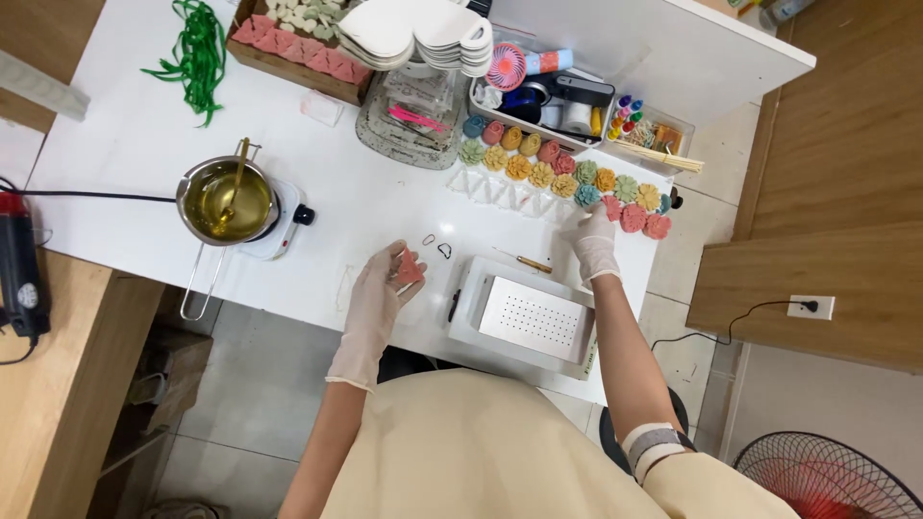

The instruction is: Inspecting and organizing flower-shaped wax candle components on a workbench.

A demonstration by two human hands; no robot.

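My left hand [387, 279], in a thin white glove, holds a small pink heart-shaped wax piece [411, 268] above the white table [365, 192]. My right hand [593, 237], also gloved, reaches to the right end of two rows of coloured flower-shaped wax pieces [562, 173] and touches a pink one [612, 208]. A white machine with a perforated metal plate [532, 318] lies between my hands. Two small wire clips [436, 245] rest beside my left hand.
A steel pot of yellow liquid [225, 201] with a stirrer stands on a small white hot plate at left. At the back are green ribbon [197, 56], a box of pink pieces [298, 48], stacked white heart dishes [413, 34] and a tray of tools [553, 91].
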